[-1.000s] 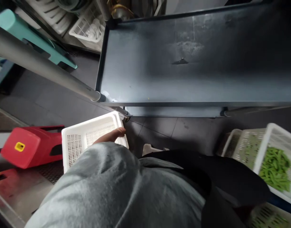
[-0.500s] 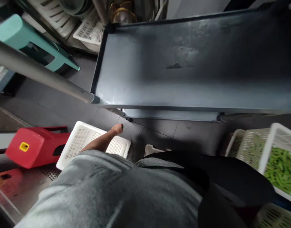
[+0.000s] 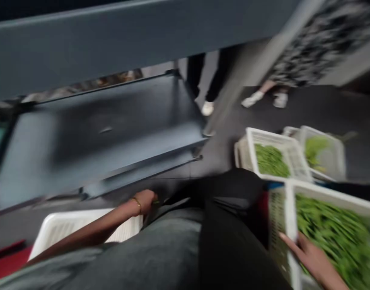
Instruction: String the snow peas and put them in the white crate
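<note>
Left hand (image 3: 146,200) sits curled nearly closed beside my knee, just past the corner of the empty white basket (image 3: 67,227). A speck of green shows at the fingertips, but the blur keeps me from telling whether I have anything pinched there. My forearm lies across that basket's near edge, which I judge stays close on this side so the arm can reach it without stretching.

My right hand (image 3: 308,257) is open, its fingers laid flat against the outer wall of the bean crate (image 3: 286,225) just under its rim, probably to steady it at my right, well apart from the left hand. Two more crates (image 3: 293,151) of greens stand on the floor beyond it. The grey shelf (image 3: 97,137) runs in front of me.

Half a second ago I was looking straight down on the shelf, with my left arm stretched out to the floor near its leg. Now the hand has come back toward my lap and my view has swung right. The right hand has come into sight, another person's feet (image 3: 207,108) show past the shelf, and the red stool (image 3: 6,262) has shrunk to a strip.
</note>
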Motion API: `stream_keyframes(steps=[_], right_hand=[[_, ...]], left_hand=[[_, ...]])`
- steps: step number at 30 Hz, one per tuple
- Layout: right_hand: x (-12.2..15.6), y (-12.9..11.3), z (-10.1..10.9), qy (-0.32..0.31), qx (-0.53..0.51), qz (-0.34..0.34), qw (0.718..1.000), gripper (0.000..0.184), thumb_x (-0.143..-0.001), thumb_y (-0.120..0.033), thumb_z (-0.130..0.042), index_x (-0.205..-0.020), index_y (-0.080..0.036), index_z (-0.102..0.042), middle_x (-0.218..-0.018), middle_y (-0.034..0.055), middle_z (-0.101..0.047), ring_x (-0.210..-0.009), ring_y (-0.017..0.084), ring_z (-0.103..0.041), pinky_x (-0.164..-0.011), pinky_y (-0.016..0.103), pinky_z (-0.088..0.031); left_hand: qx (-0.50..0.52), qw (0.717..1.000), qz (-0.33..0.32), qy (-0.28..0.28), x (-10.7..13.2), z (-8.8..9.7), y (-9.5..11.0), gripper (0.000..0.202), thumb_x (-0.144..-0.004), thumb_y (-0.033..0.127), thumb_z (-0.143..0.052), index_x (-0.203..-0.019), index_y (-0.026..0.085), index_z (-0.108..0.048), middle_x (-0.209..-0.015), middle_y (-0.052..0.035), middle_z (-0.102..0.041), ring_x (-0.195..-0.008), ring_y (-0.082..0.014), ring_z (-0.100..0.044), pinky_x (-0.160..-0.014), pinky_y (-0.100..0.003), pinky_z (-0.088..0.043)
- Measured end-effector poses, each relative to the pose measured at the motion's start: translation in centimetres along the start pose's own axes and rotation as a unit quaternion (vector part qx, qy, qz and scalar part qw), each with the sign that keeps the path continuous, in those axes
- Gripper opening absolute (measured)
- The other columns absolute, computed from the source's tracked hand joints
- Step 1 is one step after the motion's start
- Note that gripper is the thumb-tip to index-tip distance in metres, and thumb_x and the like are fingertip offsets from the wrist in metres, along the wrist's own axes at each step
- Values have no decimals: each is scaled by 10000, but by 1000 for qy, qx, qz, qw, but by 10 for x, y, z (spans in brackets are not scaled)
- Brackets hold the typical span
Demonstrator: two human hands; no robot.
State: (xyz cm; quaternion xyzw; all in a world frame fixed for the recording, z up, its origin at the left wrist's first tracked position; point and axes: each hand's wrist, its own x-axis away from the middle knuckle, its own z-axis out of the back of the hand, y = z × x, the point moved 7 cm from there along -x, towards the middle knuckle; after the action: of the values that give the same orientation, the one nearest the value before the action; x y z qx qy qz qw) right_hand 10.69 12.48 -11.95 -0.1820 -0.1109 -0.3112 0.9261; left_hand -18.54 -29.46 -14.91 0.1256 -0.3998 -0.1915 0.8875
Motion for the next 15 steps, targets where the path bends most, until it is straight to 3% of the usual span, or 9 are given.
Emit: stream_keyframes(steps=[1, 3, 4, 6, 9, 11, 13, 15], right_hand=[[4, 14, -9, -32, -35, -22, 999, 212, -851, -421, -493, -810, -291, -655, -787, 59, -695, -772, 260, -674, -639, 359, -540], [9, 35, -12, -37, -79, -70, 994, 263, -824, -457, -490, -844, -255, -657, -794, 77, -705, -757, 266, -680, -666, 348, -529], [12, 41, -4, -1, -80, -97, 992, 279, -805, -466, -507, -850, -235, -656, -775, 86, -701, -748, 274, -676, -668, 349, -519], [21, 36, 23, 106, -100, -116, 983, 301, -817, -442, -490, -881, -195, -649, -811, 99, -695, -767, 263, -667, -699, 341, -500], [45, -6, 67, 241, -224, -54, 943, 300, -898, -385, -404, -934, -190, -629, -851, 58, -677, -718, 174, -643, -698, 269, -482], [61, -39, 87, 306, -234, -8, 923, 258, -915, -341, -411, -930, -193, -621, -854, 46, -655, -763, 154, -622, -729, 251, -464], [72, -58, 94, 363, -208, -4, 908, 214, -909, -313, -442, -924, -179, -608, -812, 46, -624, -747, 153, -596, -707, 252, -451], [79, -60, 90, 408, -178, -40, 894, 203, -907, -300, -452, -883, -164, -600, -774, 53, -599, -713, 156, -572, -669, 259, -439]], left_hand=[[-18, 999, -47, -15, -3, 9, 30, 89, -715, 210, -701, -722, 153, -632, -715, -23, -614, -688, -187, -599, -646, -313, -482], [-33, 987, -155, -8, -8, 29, 102, 64, -765, 234, -635, -722, 191, -617, -739, -13, -624, -713, -164, -587, -674, -282, -456], [-18, 977, -211, 3, -9, 36, 144, 91, -800, 291, -593, -768, 209, -615, -767, -7, -634, -709, -146, -585, -654, -256, -448], [172, 934, -312, -10, -9, 42, 230, 196, -752, 387, -634, -764, 193, -606, -623, 4, -598, -506, -103, -506, -485, -218, -378], [350, 849, -362, -159, -9, 1, 343, 294, -681, 421, -697, -715, 168, -550, -393, 63, -443, -316, -47, -306, -357, -185, -225], [381, 809, -366, -258, -4, -39, 398, 331, -646, 412, -731, -697, 168, -513, -338, 82, -394, -283, -43, -270, -329, -176, -191], [376, 783, -370, -330, 1, -74, 432, 350, -631, 398, -749, -691, 167, -492, -321, 87, -387, -272, -44, -278, -318, -168, -192], [359, 770, -373, -374, 4, -97, 448, 350, -632, 380, -759, -695, 162, -491, -321, 90, -387, -271, -43, -287, -313, -161, -198]])
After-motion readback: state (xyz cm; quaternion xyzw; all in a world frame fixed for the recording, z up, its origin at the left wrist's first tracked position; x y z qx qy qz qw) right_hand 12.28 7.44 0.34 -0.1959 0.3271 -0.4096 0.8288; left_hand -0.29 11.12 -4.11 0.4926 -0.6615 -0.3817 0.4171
